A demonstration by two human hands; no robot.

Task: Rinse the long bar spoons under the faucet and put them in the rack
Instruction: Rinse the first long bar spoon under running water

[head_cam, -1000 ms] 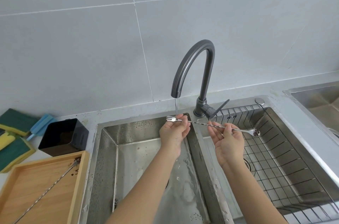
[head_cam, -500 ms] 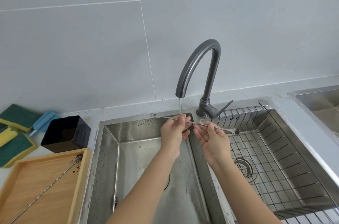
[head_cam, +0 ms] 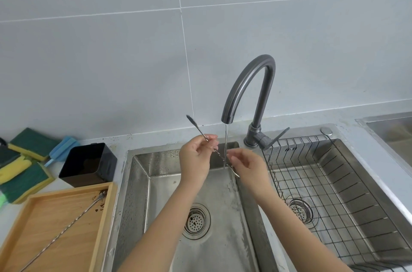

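Note:
A long twisted metal bar spoon slants under the thin stream from the grey faucet, over the left sink basin. My left hand pinches its upper part, with the fork end sticking up to the left. My right hand holds the lower end with its fingertips, and the spoon bowl is hidden behind that hand. A second bar spoon lies diagonally on the wooden tray at the left. The wire rack sits in the right basin.
A black square container stands behind the tray. Green and yellow sponges and a blue item lie at the far left. Another sink edge shows at the far right. The faucet handle points right.
The spoon has slid left and tilted from nearly level to steeply slanted, fork end raised. My right hand has moved left along the shaft toward the water stream.

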